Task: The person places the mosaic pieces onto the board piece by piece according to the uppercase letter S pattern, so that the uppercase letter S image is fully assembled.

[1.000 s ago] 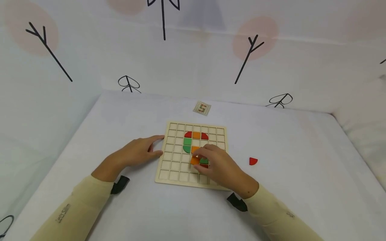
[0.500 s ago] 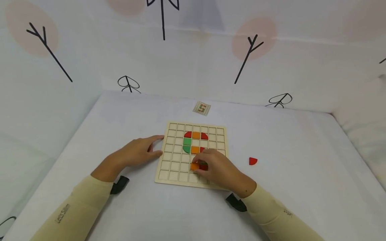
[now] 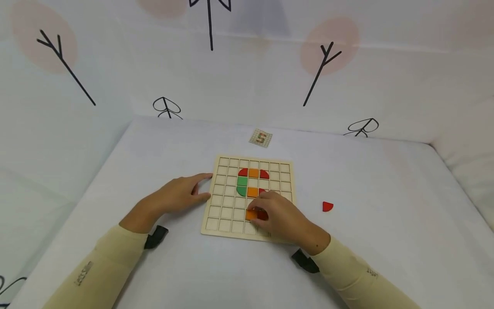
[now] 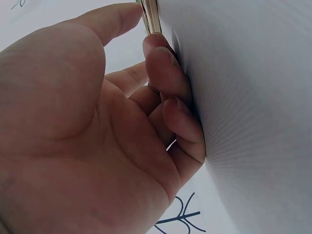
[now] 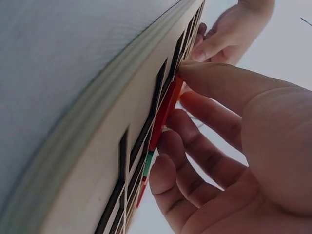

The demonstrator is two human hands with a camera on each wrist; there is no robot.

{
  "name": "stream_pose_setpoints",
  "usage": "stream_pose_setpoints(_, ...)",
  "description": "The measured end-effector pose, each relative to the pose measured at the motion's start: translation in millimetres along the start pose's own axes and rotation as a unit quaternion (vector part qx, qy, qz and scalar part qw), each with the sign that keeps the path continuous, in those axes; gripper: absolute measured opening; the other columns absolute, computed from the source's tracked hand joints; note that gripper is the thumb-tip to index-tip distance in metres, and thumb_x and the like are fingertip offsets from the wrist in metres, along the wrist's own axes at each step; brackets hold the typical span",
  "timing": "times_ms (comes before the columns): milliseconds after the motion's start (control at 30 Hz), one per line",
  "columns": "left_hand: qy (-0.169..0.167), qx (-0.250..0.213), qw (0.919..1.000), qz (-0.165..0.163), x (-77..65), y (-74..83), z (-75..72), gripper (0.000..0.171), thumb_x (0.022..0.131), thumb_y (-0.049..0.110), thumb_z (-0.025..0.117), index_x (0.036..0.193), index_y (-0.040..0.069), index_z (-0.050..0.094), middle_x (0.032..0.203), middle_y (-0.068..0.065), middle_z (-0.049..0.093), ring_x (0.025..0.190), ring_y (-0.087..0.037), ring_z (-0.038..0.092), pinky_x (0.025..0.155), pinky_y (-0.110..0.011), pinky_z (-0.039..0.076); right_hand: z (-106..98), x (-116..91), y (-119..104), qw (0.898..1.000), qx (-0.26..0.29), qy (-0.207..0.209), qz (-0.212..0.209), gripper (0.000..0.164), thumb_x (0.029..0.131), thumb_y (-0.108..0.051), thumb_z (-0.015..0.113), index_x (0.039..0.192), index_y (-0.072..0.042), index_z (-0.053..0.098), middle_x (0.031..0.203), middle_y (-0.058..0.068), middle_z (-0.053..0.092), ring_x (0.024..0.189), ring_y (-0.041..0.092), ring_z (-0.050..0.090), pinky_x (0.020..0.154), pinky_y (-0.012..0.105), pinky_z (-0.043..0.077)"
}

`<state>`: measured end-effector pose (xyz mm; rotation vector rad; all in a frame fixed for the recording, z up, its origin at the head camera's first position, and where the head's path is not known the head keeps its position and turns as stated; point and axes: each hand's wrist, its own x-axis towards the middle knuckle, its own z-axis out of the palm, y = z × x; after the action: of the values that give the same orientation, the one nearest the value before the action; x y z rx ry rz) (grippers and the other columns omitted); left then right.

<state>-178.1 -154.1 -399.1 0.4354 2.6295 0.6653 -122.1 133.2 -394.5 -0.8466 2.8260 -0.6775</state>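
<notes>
A wooden grid board [image 3: 221, 213] lies flat on the white table. My right hand [image 3: 284, 218] pinches an orange square tile [image 3: 251, 214] between thumb and fingers, low over a cell in the board's front part. Right beside that tile is a red tile [image 3: 263, 215], partly covered by the hand. Farther back on the board sit red quarter-round tiles, orange squares [image 3: 253, 173] and green tiles [image 3: 242, 181]. My left hand [image 3: 175, 196] touches the board's left edge with thumb and index finger; its other fingers rest curled on the table in the left wrist view.
A loose red quarter-round tile [image 3: 327, 206] lies on the table right of the board. Behind the board is a small card [image 3: 261, 137] with a coloured S-shaped pattern on a grid. A white printed cloth [image 3: 251, 86] rises at the back.
My right hand has brought the orange square tile a short way toward the front of the board, level with the red tile. The left hand stays at the board's edge.
</notes>
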Motion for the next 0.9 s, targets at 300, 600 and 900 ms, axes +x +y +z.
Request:
stream_pose_setpoints(300, -0.003, -0.006, 1.0000, 0.000, 0.3, -0.2, 0.5, 0.065, 0.097, 0.038, 0.065, 0.154, 0.024, 0.039, 0.078, -0.001, 0.055, 0.067, -0.014, 0.048, 0.062, -0.030, 0.040, 2.2, -2.1, 2.7, 1.000, -0.016, 0.005, -0.024, 0.023, 0.084, -0.024, 0.082, 0.105, -0.014, 0.077, 0.101, -0.004, 0.066, 0.097, 0.012, 0.056, 0.085, 0.029, 0.053)
stream_pose_setpoints(600, 0.000, -0.004, 1.0000, 0.004, 1.0, -1.0, -0.6, 0.065, 0.097, 0.037, 0.065, 0.154, 0.024, 0.038, 0.078, -0.001, 0.055, 0.068, -0.014, 0.049, 0.063, -0.030, 0.040, 1.7, -1.4, 3.0, 0.999, -0.015, 0.011, -0.034, 0.021, 0.085, -0.022, 0.080, 0.105, -0.015, 0.078, 0.098, -0.004, 0.063, 0.092, 0.010, 0.051, 0.077, 0.023, 0.049)
stream_pose_setpoints(900, -0.002, -0.003, 1.0000, -0.003, -0.8, 1.0, -2.2, 0.065, 0.097, 0.037, 0.065, 0.154, 0.024, 0.038, 0.078, -0.001, 0.055, 0.068, -0.015, 0.048, 0.063, -0.030, 0.040, -0.3, -2.1, 2.1, 0.999, -0.010, 0.003, -0.039, 0.018, 0.088, -0.016, 0.076, 0.106, -0.012, 0.078, 0.097, -0.003, 0.061, 0.091, 0.011, 0.049, 0.073, 0.020, 0.048)
